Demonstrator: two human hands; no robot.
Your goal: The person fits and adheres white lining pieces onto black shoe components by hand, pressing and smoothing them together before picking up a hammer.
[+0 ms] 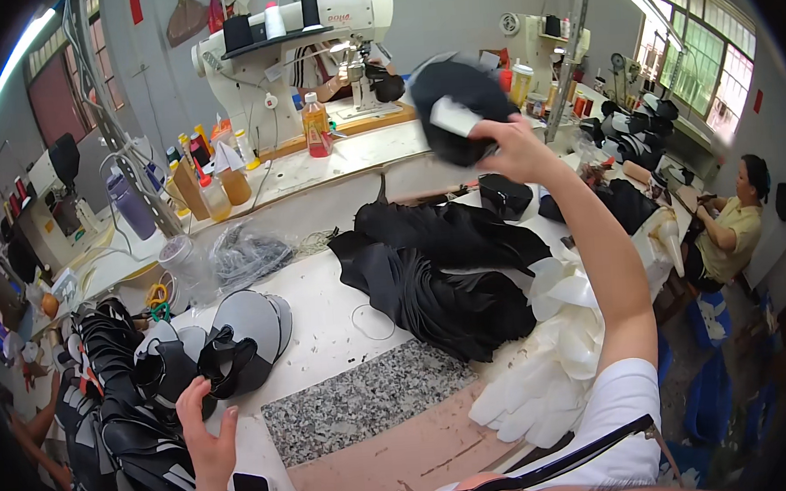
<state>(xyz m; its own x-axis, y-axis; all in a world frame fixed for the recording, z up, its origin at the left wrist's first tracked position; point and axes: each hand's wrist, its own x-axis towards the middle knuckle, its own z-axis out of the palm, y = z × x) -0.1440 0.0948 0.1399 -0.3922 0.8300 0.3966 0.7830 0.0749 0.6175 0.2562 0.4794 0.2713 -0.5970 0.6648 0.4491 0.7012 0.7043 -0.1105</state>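
My right hand [513, 148] is raised out over the far right of the table, thumb and fingers closed on a dark shoe upper [460, 93] with a white patch. The upper is smeared by motion. At the lower left my left hand [206, 432] holds nothing, its fingers apart. Its fingertips are by grey-and-black shoe uppers [250, 335]; whether they touch I cannot tell. Below the right arm lies a heap of white curved pieces [532, 385]. Stacked black pieces [432, 288] spread across the middle of the table.
A speckled stone slab [366, 400] lies in front of me. More uppers [124, 415] are piled at left, near scissors [158, 300] and a clear plastic bag [250, 254]. Beyond stand a sewing machine [299, 35] and a red-orange bottle [316, 129]. A person [734, 225] sits at right.
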